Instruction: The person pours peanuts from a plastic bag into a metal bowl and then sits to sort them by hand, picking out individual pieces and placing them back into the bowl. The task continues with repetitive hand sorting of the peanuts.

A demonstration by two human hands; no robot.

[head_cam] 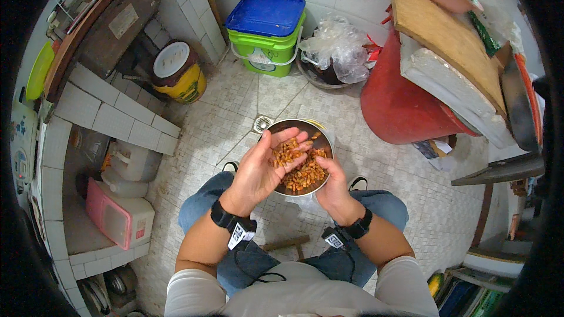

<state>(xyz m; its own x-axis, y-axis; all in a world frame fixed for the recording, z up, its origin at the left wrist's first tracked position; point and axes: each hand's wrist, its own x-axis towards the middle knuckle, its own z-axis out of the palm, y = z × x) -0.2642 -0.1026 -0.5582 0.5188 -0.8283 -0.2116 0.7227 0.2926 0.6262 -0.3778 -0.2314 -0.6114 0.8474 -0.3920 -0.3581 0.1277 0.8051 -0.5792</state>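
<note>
A round metal bowl (325, 131) lies between my knees, with a heap of small orange-brown kernels (305, 177) in it. My left hand (263, 168) is palm up over the bowl's left side, its fingers spread somewhat, and a small pile of the kernels (286, 153) rests on the palm and fingers. On the bowl's right rim my right hand (335, 185) has a grip, thumb on the inside and the fingers mostly hidden below. Something of clear plastic shows under the bowl. Both wrists wear black straps with small devices.
Beyond the bowl are a floor drain (263, 124), a green bucket with a blue lid (266, 15) and a basin with plastic bags (337, 53). A large red tub (396, 97) bears boards at right. A yellow bucket (185, 83) and tiled shelves (101, 119) line the left.
</note>
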